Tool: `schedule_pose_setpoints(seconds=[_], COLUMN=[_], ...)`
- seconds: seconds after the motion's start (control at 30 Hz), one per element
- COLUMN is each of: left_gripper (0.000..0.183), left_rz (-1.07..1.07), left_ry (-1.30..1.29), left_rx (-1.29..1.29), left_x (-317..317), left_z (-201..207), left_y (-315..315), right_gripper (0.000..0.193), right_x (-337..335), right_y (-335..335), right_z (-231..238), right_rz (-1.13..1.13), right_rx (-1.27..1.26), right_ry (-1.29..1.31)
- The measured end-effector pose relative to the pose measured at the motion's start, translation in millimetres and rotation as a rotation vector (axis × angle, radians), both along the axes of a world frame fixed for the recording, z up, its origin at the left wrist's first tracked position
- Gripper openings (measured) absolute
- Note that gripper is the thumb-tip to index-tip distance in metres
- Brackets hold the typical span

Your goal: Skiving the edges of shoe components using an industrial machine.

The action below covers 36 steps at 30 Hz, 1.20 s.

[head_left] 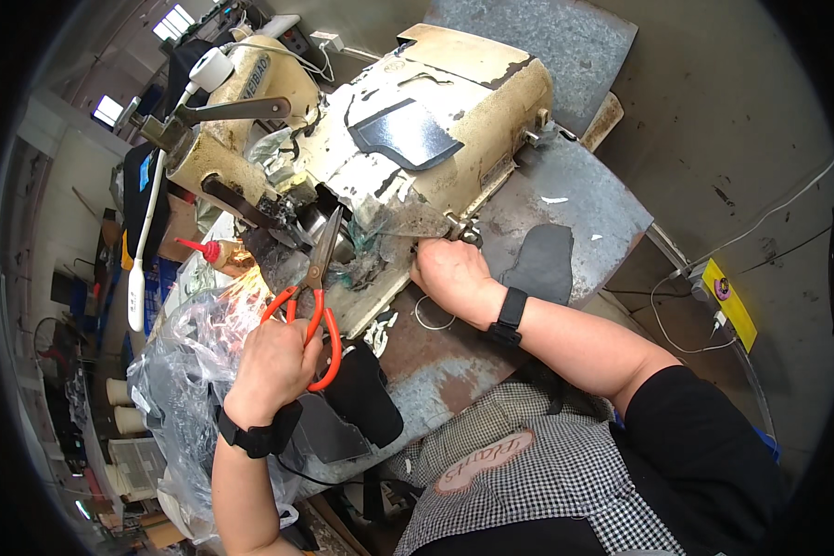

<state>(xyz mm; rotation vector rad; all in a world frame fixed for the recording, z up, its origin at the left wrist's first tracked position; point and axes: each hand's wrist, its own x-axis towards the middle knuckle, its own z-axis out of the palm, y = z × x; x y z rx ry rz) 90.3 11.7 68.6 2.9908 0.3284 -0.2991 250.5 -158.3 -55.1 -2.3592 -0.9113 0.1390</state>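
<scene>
My left hand (pixel 273 369) is closed on a pair of scissors (pixel 332 347) with red-orange handles. Their dark blades point up and away, toward the opening of a worn cream machine (pixel 473 120). At the machine's near right corner my right hand (pixel 456 280) is curled closed, just below a metal knob (pixel 465 228). Its fingertips are turned away, so what they hold, if anything, is hidden. A shiny black cut piece (pixel 406 135) lies on top of the machine. To the right of my right hand a dark grey piece (pixel 539 263) rests on the metal table (pixel 602 208).
Clear plastic bags (pixel 190 361) bunch at the left beside a bottle with a red nozzle (pixel 215 250). Black pieces (pixel 366 394) lie near the table's front edge. A white lamp arm (pixel 148 236) hangs at the left. Cables (pixel 663 320) run along the right wall.
</scene>
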Motion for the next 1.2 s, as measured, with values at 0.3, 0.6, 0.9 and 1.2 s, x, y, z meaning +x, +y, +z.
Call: schedule_pose_setpoints(seconds=[0.3,0.6,0.9,1.2], left_gripper=[0.024,0.026,0.029,0.028], left_rz=[-0.01,-0.011,-0.04,-0.032], left_ry=[-0.016,-0.017,-0.061,-0.052], left_rx=[-0.013,0.008,-0.007,-0.01], left_x=[0.2,-1.0,-1.5,-1.7], left_z=[-0.5,-1.6,-1.4,-2.0], left_y=[0.7,1.8,1.0,1.3], right_gripper=[0.016,0.02,0.028,0.029], right_x=[1.3,-0.6,2.3,2.2], right_y=[1.4,2.9,0.4,0.9], right_z=[-1.6,1.4,2.2,1.9], right_rz=[0.002,-0.032,0.006,-0.003], right_rx=[-0.008,0.015,0.075,0.065], right_ry=[-0.014,0.027,0.135,0.139])
